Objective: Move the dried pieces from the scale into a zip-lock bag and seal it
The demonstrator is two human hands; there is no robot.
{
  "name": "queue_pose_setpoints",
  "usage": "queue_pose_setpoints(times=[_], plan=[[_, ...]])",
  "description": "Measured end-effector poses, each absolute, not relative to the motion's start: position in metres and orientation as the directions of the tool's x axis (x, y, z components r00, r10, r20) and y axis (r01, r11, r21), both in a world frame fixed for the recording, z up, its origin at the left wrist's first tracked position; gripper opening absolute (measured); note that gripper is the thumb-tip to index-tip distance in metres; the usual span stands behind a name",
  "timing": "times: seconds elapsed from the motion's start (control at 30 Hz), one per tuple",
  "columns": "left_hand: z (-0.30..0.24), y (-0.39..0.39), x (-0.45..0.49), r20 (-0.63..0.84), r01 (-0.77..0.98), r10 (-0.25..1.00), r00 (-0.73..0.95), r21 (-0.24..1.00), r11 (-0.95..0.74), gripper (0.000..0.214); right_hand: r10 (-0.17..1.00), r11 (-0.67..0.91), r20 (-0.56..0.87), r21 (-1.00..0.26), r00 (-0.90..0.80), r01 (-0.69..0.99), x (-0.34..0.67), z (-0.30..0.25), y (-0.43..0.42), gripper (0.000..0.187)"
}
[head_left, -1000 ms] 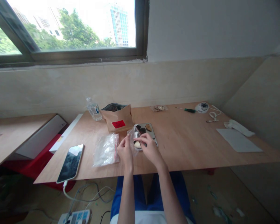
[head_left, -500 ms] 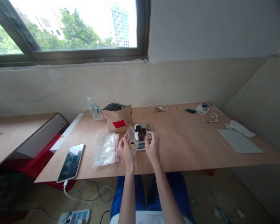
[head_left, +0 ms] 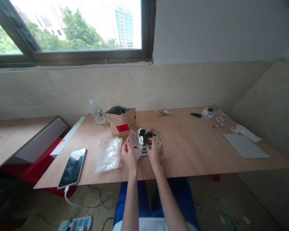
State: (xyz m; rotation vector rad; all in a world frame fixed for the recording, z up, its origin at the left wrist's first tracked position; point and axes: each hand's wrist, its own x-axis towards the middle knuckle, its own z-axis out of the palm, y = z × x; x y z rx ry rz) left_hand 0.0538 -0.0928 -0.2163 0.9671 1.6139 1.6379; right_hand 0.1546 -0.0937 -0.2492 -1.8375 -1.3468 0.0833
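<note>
My left hand is closed on the edge of a small clear zip bag, whose mouth gapes toward the right. A pale piece with a dark edge lies inside that bag. Just right of it, my right hand reaches over a small digital scale. Its thumb and fingers close around a dark dried piece on the plate. Several dried pieces, dark ones and a tan one, lie there. The hand covers part of the scale's front.
Behind the hands stands an open brown paper pouch beside a water bottle. Clear bags and a phone lie to the left. Farther back are a filled small bag, screwdriver and white camera; paper lies right.
My right hand has moved down and slightly left, its fingers now among the dark pieces on the scale. My left hand keeps the bag in nearly the same spot.
</note>
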Motion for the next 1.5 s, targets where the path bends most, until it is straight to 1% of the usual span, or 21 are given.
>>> queue_pose_setpoints(times=[0.13,0.2,0.27,0.33,0.4,0.53,0.63,0.7,0.77,0.83,0.9,0.93,1.0,1.07,1.13,1.2,1.27,1.37,1.5], plan=[[-0.218,-0.093,0.051,0.039,0.051,0.857,-0.513,0.999,-0.015,0.033,0.776,-0.064,0.392,-0.729,0.494,0.681,0.159,-0.253,-0.094,0.016],[-0.219,-0.092,0.05,0.03,0.041,0.867,-0.498,0.999,-0.01,0.035,0.774,0.012,0.396,-0.79,0.494,0.613,0.161,-0.252,-0.095,0.014],[-0.22,-0.092,0.048,0.023,0.039,0.868,-0.495,0.999,-0.004,0.036,0.774,0.126,0.393,-0.864,0.497,0.487,0.163,-0.246,-0.097,0.015],[-0.222,-0.091,0.046,0.012,0.029,0.863,-0.505,1.0,0.003,0.037,0.774,0.222,0.38,-0.912,0.506,0.345,0.162,-0.234,-0.1,0.019],[-0.222,-0.091,0.046,0.004,0.007,0.861,-0.509,1.0,-0.001,0.037,0.778,0.279,0.359,-0.933,0.516,0.228,0.158,-0.219,-0.103,0.022],[-0.22,-0.093,0.047,0.021,-0.012,0.864,-0.503,0.999,-0.032,0.035,0.797,0.365,0.328,-0.931,0.508,0.028,0.141,-0.189,-0.11,0.018],[-0.216,-0.094,0.05,0.021,-0.057,0.87,-0.493,0.997,-0.057,0.031,0.809,0.397,0.341,-0.918,0.479,-0.018,0.129,-0.178,-0.113,0.017],[-0.215,-0.094,0.05,-0.025,-0.155,0.872,-0.488,0.986,-0.058,0.03,0.846,0.387,0.362,-0.922,0.391,0.017,0.127,-0.177,-0.114,0.016],[-0.215,-0.093,0.049,-0.11,-0.286,0.873,-0.476,0.957,-0.035,0.03,0.871,0.362,0.372,-0.928,0.322,0.091,0.131,-0.181,-0.115,0.015],[-0.216,-0.092,0.048,-0.184,-0.379,0.871,-0.457,0.925,-0.003,0.03,0.852,0.347,0.393,-0.919,0.346,0.19,0.142,-0.189,-0.113,0.016],[-0.216,-0.092,0.047,-0.221,-0.411,0.866,-0.448,0.911,0.019,0.03,0.794,0.342,0.453,-0.884,0.404,0.32,0.158,-0.199,-0.107,0.019],[-0.216,-0.092,0.046,-0.228,-0.42,0.865,-0.447,0.907,0.022,0.03,0.767,0.335,0.493,-0.854,0.411,0.398,0.167,-0.205,-0.101,0.02],[-0.216,-0.092,0.047,-0.237,-0.45,0.865,-0.442,0.893,0.014,0.028,0.747,0.291,0.551,-0.774,0.373,0.562,0.185,-0.219,-0.086,0.024],[-0.216,-0.09,0.049,-0.241,-0.492,0.868,-0.435,0.871,-0.005,0.025,0.787,0.207,0.542,-0.681,0.294,0.702,0.2,-0.235,-0.07,0.036],[-0.217,-0.087,0.05,-0.235,-0.531,0.869,-0.435,0.847,-0.037,0.021,0.853,0.148,0.485,-0.576,0.191,0.804,0.21,-0.248,-0.056,0.046],[-0.219,-0.082,0.052,-0.217,-0.548,0.871,-0.442,0.834,-0.07,0.018,0.892,0.133,0.438,-0.491,0.113,0.861,0.216,-0.257,-0.047,0.047],[-0.219,-0.078,0.053,-0.182,-0.532,0.877,-0.446,0.841,-0.096,0.018,0.899,0.124,0.428,-0.45,0.092,0.884,0.217,-0.262,-0.043,0.042],[-0.218,-0.075,0.054,-0.153,-0.486,0.88,-0.45,0.869,-0.097,0.023,0.89,0.074,0.434,-0.44,0.14,0.895,0.216,-0.262,-0.043,0.037],[-0.217,-0.078,0.054,-0.188,-0.444,0.88,-0.436,0.896,-0.028,0.03,0.862,0.026,0.464,-0.44,0.203,0.897,0.215,-0.261,-0.041,0.029]])
